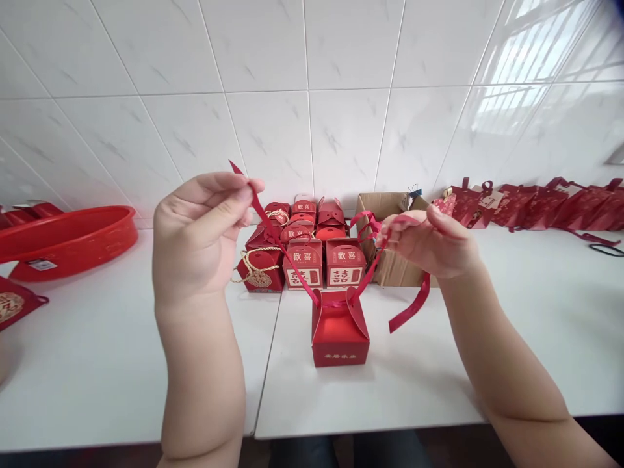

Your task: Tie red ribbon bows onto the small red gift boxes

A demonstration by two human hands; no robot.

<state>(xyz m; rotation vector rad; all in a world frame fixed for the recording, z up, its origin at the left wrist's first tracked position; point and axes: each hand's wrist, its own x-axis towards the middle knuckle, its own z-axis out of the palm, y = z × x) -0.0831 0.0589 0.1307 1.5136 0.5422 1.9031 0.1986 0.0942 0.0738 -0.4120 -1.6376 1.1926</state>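
A small red gift box [340, 344] with gold lettering stands upright on the white table, its two top flaps raised. A red ribbon [296, 270] threads through the holes in both flaps and rises in a V to my hands. My left hand [202, 231] pinches one end between thumb and fingertips, a short tail sticking up past them. Higher than the box on the other side, my right hand [429, 240] has the ribbon's other length across its fingers under the thumb. That loose end hangs down below the right hand.
Behind the box stand several finished red gift boxes [344, 263] and an open cardboard box [385, 201] against the tiled wall. A red plastic basin [117, 231] sits at the left. Along the right wall runs a row of red bags [531, 208], with black-handled scissors [606, 249] nearby.
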